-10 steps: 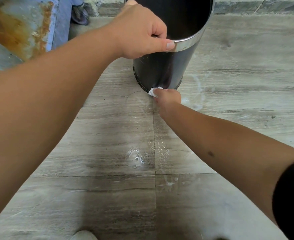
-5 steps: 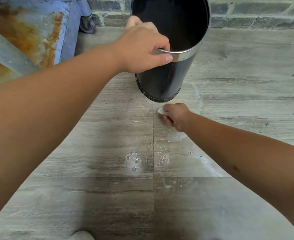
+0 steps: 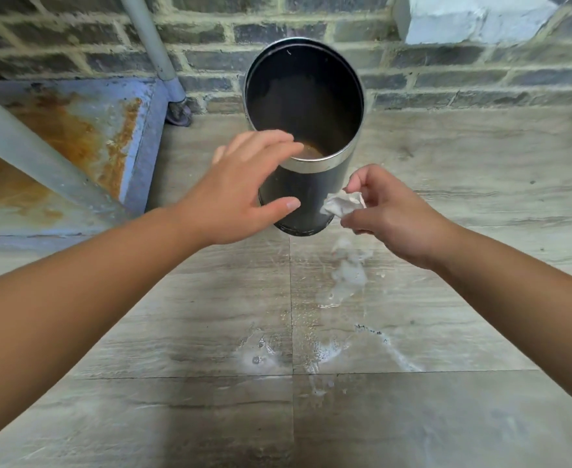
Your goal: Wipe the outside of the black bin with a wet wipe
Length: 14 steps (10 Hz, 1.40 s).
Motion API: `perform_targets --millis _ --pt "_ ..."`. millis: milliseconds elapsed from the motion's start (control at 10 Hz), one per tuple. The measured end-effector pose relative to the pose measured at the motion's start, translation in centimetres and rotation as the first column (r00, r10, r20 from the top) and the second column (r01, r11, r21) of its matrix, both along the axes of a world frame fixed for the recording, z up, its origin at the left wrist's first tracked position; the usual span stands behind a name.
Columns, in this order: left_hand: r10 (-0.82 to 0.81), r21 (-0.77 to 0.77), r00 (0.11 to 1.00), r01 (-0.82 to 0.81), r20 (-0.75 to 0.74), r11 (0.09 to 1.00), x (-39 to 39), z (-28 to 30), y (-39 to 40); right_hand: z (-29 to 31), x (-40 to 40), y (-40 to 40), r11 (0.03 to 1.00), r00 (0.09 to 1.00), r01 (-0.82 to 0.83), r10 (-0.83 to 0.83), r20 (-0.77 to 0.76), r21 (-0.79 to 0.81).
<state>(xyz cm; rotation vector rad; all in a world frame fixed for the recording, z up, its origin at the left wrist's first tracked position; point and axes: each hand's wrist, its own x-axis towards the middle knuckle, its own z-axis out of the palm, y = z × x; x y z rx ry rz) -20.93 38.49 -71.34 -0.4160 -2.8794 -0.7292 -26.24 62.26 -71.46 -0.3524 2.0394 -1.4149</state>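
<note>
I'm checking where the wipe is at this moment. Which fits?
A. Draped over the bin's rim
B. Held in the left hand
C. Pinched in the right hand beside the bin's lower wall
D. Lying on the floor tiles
C: the crumpled white wipe sits pinched in the right hand, next to the black bin near its base.

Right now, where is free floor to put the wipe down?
Free: dry grey floor tiles right of the black metal bin, up to the brick wall. Crowded: rusty blue metal frame on the left; wet patches in front.
</note>
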Motion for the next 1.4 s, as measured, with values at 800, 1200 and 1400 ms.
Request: perform_targets --millis 800,1200,1400 --pt "0.266 -0.038 0.905 -0.269 0.332 0.962 -9.9 5.2 -2.2 2.8 -12.6 -8.7 0.792 0.817 -0.009 0.358 -0.451 0.611" --pt "0.349 -0.21 0.855 -0.287 0.383 0.935 -1.6 26.3 0.0 22.7 -4.3 -2.0 0.7 0.854 -0.023 0.385 -0.351 0.713" --pt "0.377 -0.282 0.917 -0.329 0.134 0.901 -0.5 44.1 3.2 41.0 -0.6 0.8 0.674 0.743 0.157 0.401 -0.536 0.722"
